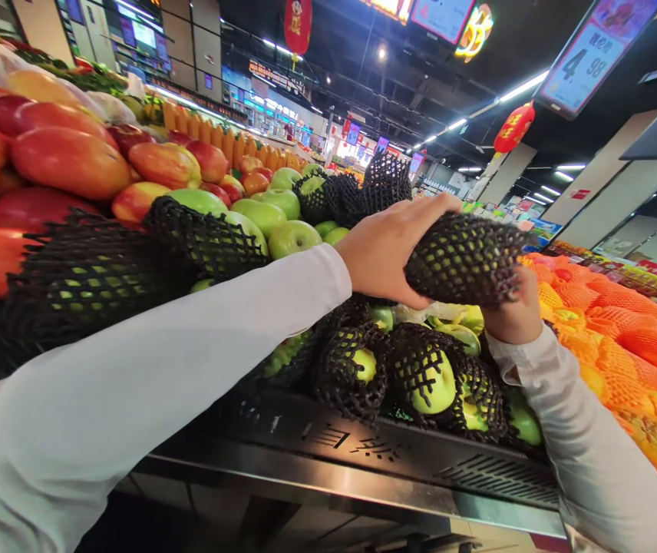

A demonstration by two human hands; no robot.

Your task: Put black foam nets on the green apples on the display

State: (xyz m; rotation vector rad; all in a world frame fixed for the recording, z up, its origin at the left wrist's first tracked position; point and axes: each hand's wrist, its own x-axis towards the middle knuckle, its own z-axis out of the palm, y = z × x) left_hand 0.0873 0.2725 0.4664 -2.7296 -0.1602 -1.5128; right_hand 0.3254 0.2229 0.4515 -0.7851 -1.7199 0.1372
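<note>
A green apple in a black foam net (467, 259) is raised above the fruit display, between my two hands. My left hand (389, 250) is closed round its left end, thumb below and fingers over the top. At the lower right end of the net is my right hand (517, 311), closed against it, its fingers mostly hidden behind the mesh. Below lie several netted green apples (435, 384) in the front row. Bare green apples (294, 239) are heaped behind my left wrist, with a black net (387, 183) standing above the pile.
A dark display edge (363, 449) with a metal strip runs along the front. Red and yellow fruit (64, 157) is piled at the left. Fruit in orange foam nets (622, 330) fills the right side. A price screen (585, 57) hangs overhead.
</note>
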